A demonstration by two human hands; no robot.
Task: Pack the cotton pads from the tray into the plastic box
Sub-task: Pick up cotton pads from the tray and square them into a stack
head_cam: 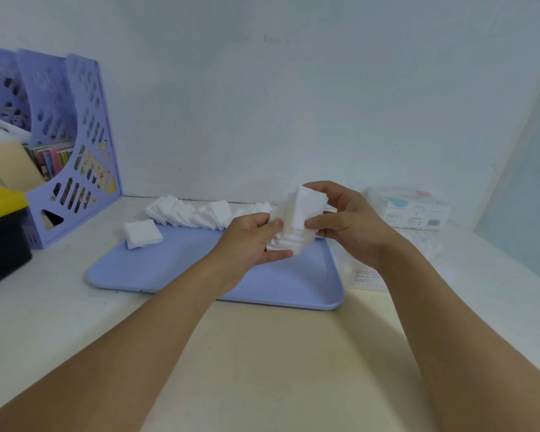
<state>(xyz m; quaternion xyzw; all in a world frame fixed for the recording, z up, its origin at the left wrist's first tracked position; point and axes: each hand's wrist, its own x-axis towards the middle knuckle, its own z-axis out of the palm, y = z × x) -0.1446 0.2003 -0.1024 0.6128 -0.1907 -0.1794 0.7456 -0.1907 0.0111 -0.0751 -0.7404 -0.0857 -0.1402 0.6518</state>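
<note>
While both hands held a bundle of cotton pads [290, 226] above the far right part of the tray [175, 269], the step in hand looked like squaring that bundle before packing it. The left hand [250, 241] pinched the lower end between thumb and fingers, and the right hand [346, 222] was curled round the upper end, thumb in front. The pads in the bundle were fanned and stepped, not flush, so they probably needed tapping level and a firm squeeze at both ends; a loose grip would likely have let the soft sheets slide out sideways.

More pads lay in a row [200, 215] along the tray's far edge, and a small stack [142, 233] sat at its far left corner, so much of the job seemed left. The plastic box [415, 210] stood near the table's far right side, close to the wall; whether it was open I could not tell. Carrying the bundle across held from both ends, then lowering it edge-first, seemed the safest way in. A file rack [75, 145] stood at the table's far left.
</note>
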